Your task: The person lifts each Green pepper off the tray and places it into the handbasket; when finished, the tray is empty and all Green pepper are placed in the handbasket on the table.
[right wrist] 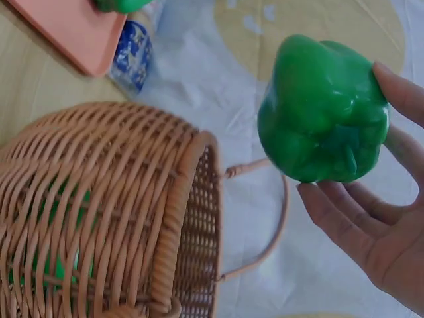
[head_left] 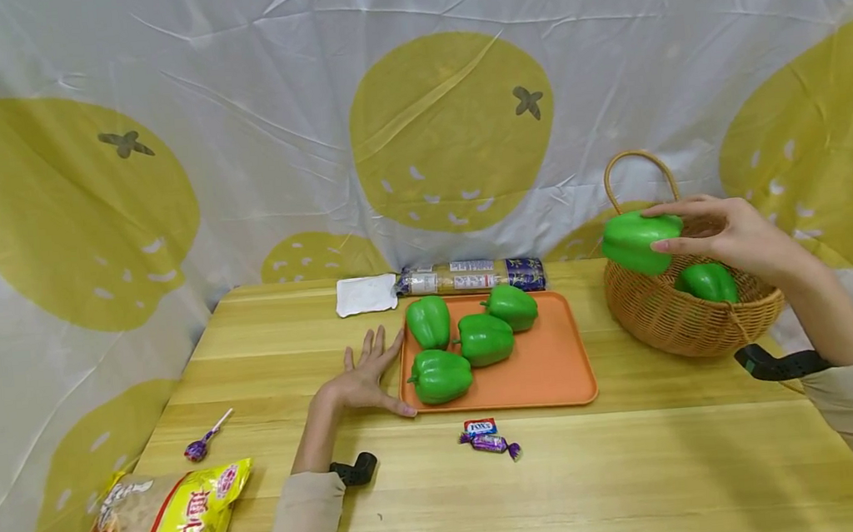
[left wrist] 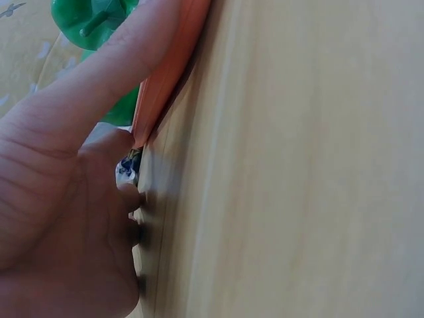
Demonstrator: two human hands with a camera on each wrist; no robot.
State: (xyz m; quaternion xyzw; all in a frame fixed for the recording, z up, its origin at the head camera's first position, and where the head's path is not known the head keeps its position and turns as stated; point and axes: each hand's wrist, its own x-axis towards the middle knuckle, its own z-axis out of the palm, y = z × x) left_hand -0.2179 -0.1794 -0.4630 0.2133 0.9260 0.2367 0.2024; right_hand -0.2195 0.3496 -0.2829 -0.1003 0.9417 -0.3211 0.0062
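nearest, bottom left: yellow bag (head_left: 191, 527) of dry goods, cut off by the frame edge. both sleeves (head_left: 306, 509) also run out of frame. two wrapped sweets (head_left: 489, 443) just this side of the orange tray (head_left: 554, 360). left hand (head_left: 364, 382) low at the tray's left side, fingers spread and fairly straight, thumb toward the near corner, index along the rim; grasps nothing. its wrist view has the thumb across the rim, masking part of it; how hard it presses, cannot tell. four peppers (head_left: 487, 339) on the tray's left and middle. right hand (head_left: 732, 233) raised at the right, wrist bent, thumb and fingers pinching one green pepper (head_left: 637, 243) above the wicker basket (head_left: 664, 327), apart from the rim. stem hidden from the head, plain in the right wrist view. hand and held pepper cover part of the basket's far rim. another pepper (head_left: 708, 282) inside, partly masked by the wall, green through the weave; anything deeper, cannot tell. farthest: noodle packet (head_left: 465, 278), print too small to read.
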